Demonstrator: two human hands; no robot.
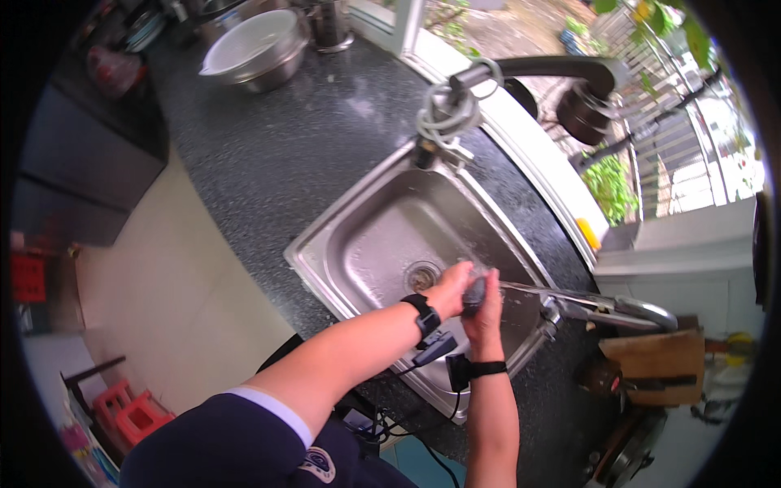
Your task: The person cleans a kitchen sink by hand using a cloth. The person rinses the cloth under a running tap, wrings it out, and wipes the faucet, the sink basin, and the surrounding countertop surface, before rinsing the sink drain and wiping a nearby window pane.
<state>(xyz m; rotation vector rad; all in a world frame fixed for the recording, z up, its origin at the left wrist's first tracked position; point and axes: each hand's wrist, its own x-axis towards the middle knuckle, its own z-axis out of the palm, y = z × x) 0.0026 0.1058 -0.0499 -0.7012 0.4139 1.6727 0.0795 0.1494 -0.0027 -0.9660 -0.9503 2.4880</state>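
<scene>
Over the steel sink, both hands are pressed around a small dark oval object, perhaps wet, whose kind I cannot tell. My left hand closes on it from the left, with the fingers partly hidden. On its other side, my right hand holds it with the fingers extended along it. A stream of water from the chrome faucet reaches the hands from the right. The drain strainer lies just left of them in the basin. Each wrist wears a black band with a small device.
White cable loops hang on a fixture at the sink's back corner. A white colander sits in a metal bowl on the dark speckled counter. Right of the faucet stand a wooden cutting board and a lidded pan. Black cables run near my waist.
</scene>
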